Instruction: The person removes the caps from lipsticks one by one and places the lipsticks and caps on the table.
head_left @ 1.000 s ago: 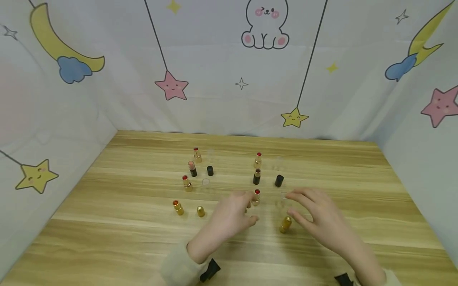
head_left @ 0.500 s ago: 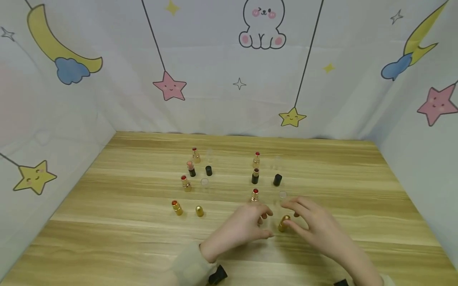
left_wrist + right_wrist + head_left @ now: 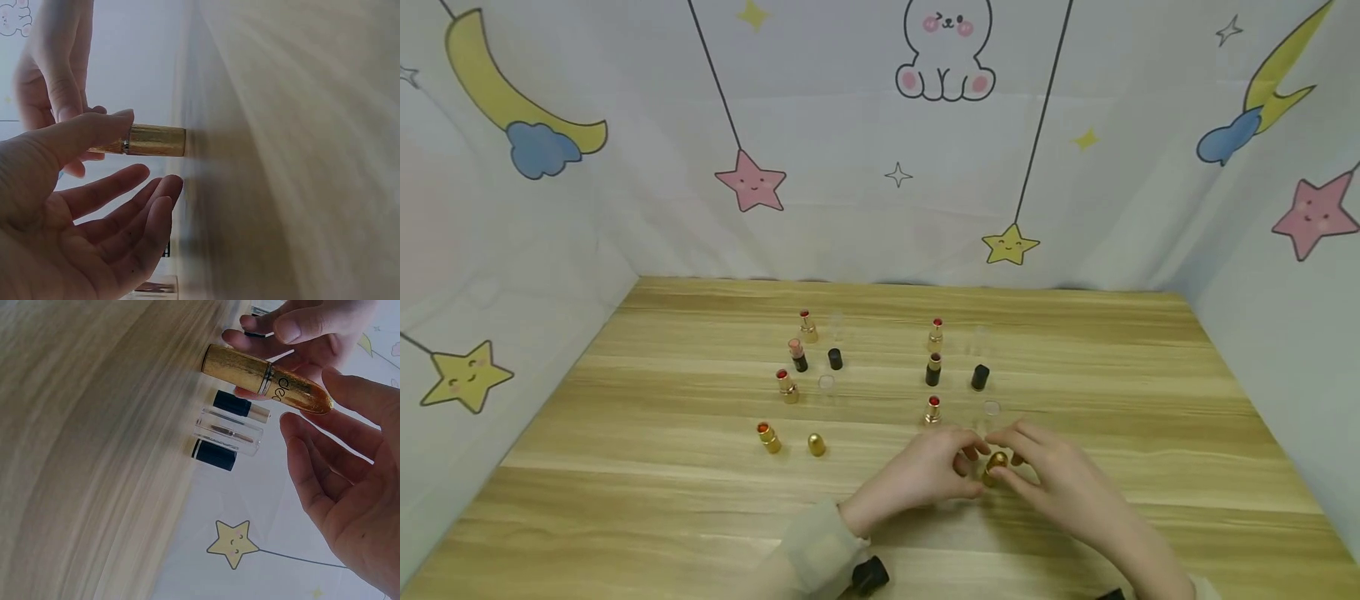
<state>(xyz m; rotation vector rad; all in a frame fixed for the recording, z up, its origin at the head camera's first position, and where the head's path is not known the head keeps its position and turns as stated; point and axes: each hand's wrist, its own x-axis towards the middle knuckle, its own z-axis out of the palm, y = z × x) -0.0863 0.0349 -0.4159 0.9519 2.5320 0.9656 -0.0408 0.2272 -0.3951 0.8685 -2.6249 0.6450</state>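
Note:
A capped gold lipstick (image 3: 997, 464) stands upright on the table between both hands, with dark lettering on its rounded cap (image 3: 303, 394) in the right wrist view. My right hand (image 3: 1056, 475) holds that cap between thumb and fingers from the right. From the left comes my left hand (image 3: 928, 468), its thumb (image 3: 94, 132) alongside the lipstick and its fingers apart below it in the left wrist view, leaving a gap. Just beyond the left hand stands an uncapped red lipstick (image 3: 932, 410), with a clear cap (image 3: 992, 408) to its right.
Farther back stand a black-based lipstick (image 3: 933, 370), a black cap (image 3: 980, 377) and another red lipstick (image 3: 936, 335). On the left are several uncapped lipsticks, including a gold one (image 3: 768, 437) beside its gold cap (image 3: 816, 444). A printed curtain (image 3: 850, 225) rises behind the table.
My left hand has moved right to the gold lipstick. My right hand has come down slightly and its thumb and fingers have closed in on the cap.

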